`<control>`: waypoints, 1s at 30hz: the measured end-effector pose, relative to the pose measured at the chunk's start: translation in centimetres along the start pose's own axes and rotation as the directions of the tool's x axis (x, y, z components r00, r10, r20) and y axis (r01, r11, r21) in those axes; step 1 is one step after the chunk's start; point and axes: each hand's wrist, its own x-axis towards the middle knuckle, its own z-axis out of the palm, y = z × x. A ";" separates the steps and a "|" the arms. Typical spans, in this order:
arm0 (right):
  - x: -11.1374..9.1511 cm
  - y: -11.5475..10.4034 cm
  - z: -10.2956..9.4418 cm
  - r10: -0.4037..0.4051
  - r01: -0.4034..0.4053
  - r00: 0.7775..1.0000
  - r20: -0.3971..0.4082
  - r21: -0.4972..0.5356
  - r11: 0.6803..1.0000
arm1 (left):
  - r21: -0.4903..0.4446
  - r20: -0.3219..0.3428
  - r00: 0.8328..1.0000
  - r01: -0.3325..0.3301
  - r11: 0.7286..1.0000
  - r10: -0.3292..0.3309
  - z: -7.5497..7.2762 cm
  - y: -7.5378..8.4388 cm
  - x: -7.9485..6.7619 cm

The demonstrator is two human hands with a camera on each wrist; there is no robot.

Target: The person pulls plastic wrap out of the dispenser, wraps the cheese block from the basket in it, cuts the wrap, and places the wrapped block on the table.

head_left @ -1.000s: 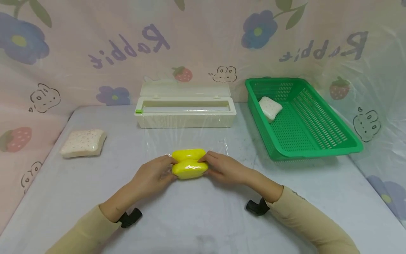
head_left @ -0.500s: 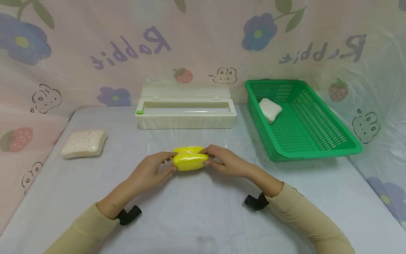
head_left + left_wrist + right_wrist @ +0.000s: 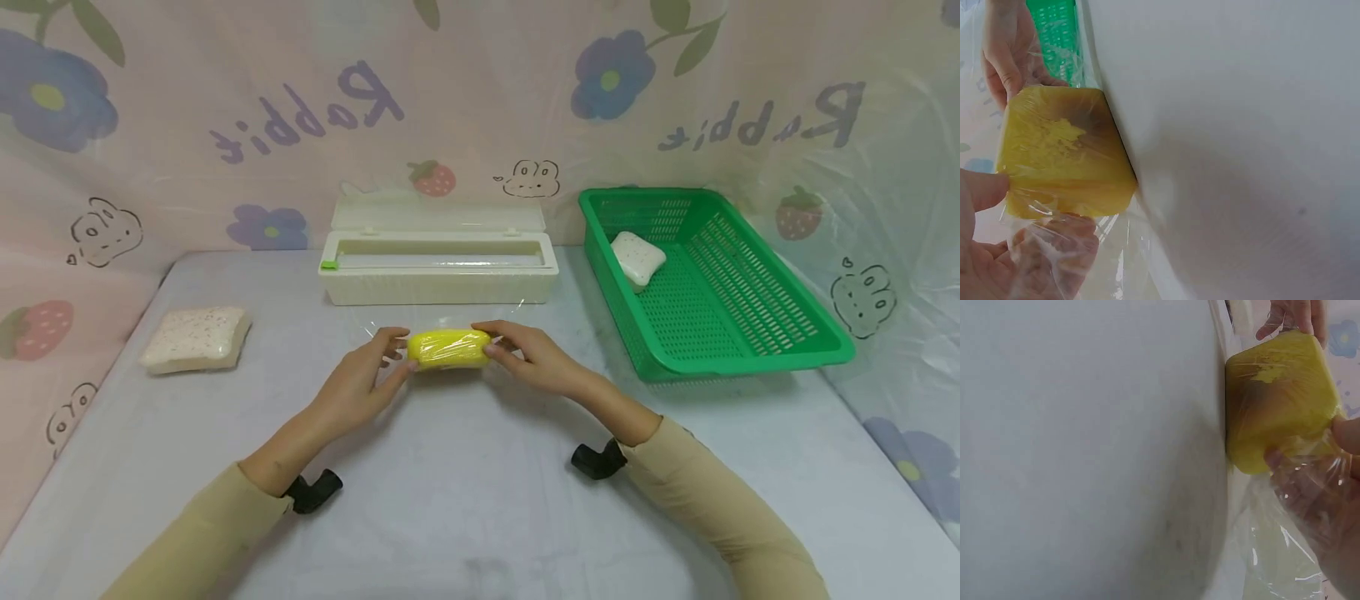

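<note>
A yellow sponge-like block (image 3: 448, 348) is covered in clear cling film (image 3: 1279, 544), which runs back toward the white wrap dispenser (image 3: 438, 285). My left hand (image 3: 351, 379) holds the block's left end between thumb and fingers. At the right end, my right hand (image 3: 536, 358) grips it the same way, thumb nearer me. In the left wrist view, film lies over the left fingers (image 3: 1054, 250); the block stands on edge, its broad face (image 3: 1054, 140) showing with creased film. Film also covers the right fingers (image 3: 1304, 487) in the right wrist view.
The dispenser's lid (image 3: 438, 215) stands raised at the back. A green basket (image 3: 750, 367) at the right holds a white speckled block (image 3: 637, 258). Another speckled block (image 3: 197, 337) lies at the left. A printed curtain (image 3: 465, 108) rises behind the table.
Both hands have moved away from me toward the dispenser, turning the yellow block over along the film. Its two visible lobes have become one.
</note>
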 end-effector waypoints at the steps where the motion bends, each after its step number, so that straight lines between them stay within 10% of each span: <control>1: 0.2 0.1 0.0 0.004 -0.004 1.000 -0.011 0.000 1.000 | -0.010 -0.004 1.000 0.003 1.000 -0.003 0.0 -0.2 0.2; 16: 3.0 1.4 -0.5 0.140 -0.126 0.985 -0.099 0.132 0.983 | -0.129 -0.013 0.992 0.123 0.984 -0.125 -1.0 -1.8 3.8; 30: 5.0 2.7 0.0 0.286 -0.243 0.947 -0.149 0.252 0.937 | -0.159 0.104 0.941 0.335 0.929 -0.322 -1.8 -2.9 6.6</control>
